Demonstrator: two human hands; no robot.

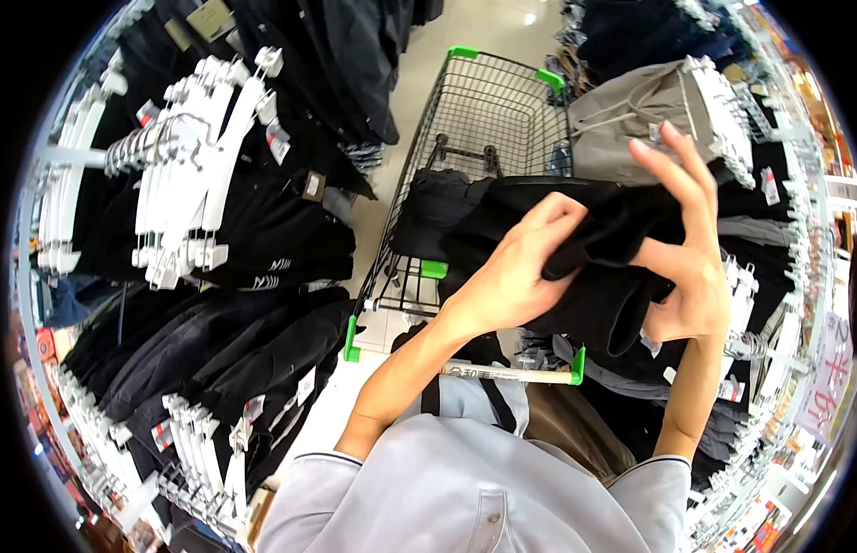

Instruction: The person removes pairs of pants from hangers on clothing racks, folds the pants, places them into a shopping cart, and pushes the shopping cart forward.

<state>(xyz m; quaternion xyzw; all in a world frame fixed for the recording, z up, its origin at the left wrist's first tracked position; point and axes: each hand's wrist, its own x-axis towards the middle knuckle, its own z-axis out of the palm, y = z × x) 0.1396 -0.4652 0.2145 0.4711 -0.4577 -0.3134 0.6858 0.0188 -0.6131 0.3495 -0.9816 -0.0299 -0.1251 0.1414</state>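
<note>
A black garment (576, 295) is bunched up over the near part of the shopping cart. My left hand (525, 272) grips its left side, with the fingers curled into the cloth. At the garment's right side is my right hand (686, 258); its upper fingers are stretched out and spread, while the thumb and lower fingers touch the dark fabric. Folded dark clothing (428, 217) lies in the cart just left of the garment.
The wire shopping cart (484, 101) has green corners and a pale handle (516, 373) close to my body. Racks of black clothes (290, 230) on white hangers (193, 175) stand left. Beige garments (640, 115) hang right. A price sign (827, 378) is at far right.
</note>
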